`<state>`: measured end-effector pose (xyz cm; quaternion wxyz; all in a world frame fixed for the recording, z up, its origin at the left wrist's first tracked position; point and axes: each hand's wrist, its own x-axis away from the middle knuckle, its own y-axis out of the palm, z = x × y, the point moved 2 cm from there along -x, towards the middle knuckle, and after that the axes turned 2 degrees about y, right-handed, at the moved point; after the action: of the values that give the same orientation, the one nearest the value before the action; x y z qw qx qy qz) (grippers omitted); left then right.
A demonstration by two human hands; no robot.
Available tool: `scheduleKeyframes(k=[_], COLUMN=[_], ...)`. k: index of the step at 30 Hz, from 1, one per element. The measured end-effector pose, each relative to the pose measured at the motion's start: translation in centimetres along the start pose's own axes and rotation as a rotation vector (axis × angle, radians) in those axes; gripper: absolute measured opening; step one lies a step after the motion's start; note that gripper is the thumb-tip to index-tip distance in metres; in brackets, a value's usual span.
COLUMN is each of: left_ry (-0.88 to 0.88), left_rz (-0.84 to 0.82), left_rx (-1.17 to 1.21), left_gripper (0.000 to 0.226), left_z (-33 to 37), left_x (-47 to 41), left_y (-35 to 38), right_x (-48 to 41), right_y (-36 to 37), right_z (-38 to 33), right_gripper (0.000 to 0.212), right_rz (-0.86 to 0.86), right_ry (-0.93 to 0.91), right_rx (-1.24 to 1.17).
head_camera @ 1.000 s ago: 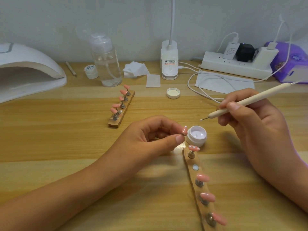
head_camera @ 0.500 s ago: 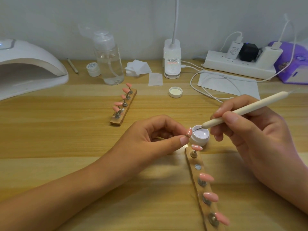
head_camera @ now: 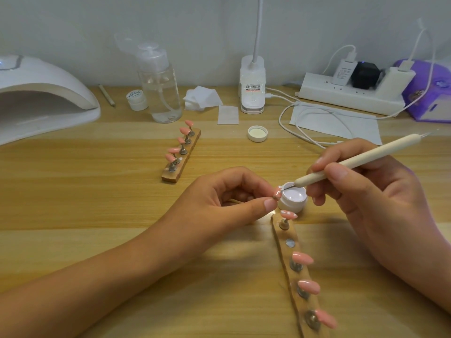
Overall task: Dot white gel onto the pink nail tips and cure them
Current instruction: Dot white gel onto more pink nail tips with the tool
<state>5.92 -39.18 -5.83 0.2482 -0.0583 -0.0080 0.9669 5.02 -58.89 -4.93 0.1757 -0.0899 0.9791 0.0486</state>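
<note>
Within the last second the dotting tool [head_camera: 353, 158] had come down from its hover up at 1 o'clock of the gel pot [head_camera: 294, 197], passed over the pot's rim, and now had its fine metal point on the upper end of the held nail tip [head_camera: 277, 192], where a small white bead showed. That put the dotting of this tip under way, by my reading, with curing not yet begun; the curing lamp [head_camera: 36, 93] sat well apart at 10 o'clock. The left hand [head_camera: 227, 198] pinched the tip's little stand between thumb and forefinger, just beside the pot at its 9 o'clock. The right hand [head_camera: 371, 191] gripped the tool like a pen. The tool's long axis ran from 2 o'clock down to 8 o'clock, working point toward 8. The held tip stood nearly upright, its long axis roughly 12 to 6, the painted face turned toward the tool. On the near wooden strip [head_camera: 284, 254], which ran from 11 to 5 o'clock, the first tip already carried white specks, the next magnet stood bare, and three plain pink tips pointed toward 4 o'clock.
</note>
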Motion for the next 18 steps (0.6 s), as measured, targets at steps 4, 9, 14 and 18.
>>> scheduleKeyframes(k=[4,9,14,18], left_ry=[-0.001,-0.002,-0.002,-0.005], left_rz=[-0.005,-0.002,-0.005,-0.005], left_rx=[0.008,0.008,0.008,0.006], left_gripper=[0.012,0.012,0.011,0.012], left_z=[0.01,-0.03,-0.03,-0.03], left_x=[-0.04,-0.06,0.00,-0.01], left_y=[0.02,0.03,-0.01,0.00], right_x=[0.02,0.02,0.06,0.04], right_y=[-0.02,0.05,0.04,0.07], right_z=[0.05,0.04,0.03,-0.03], right_gripper=[0.021,0.020,0.021,0.020], right_rz=[-0.003,-0.004,-0.004,0.000], right_ry=[0.006,0.000,-0.006,-0.009], right_rx=[-0.001,-0.003,-0.005,-0.002])
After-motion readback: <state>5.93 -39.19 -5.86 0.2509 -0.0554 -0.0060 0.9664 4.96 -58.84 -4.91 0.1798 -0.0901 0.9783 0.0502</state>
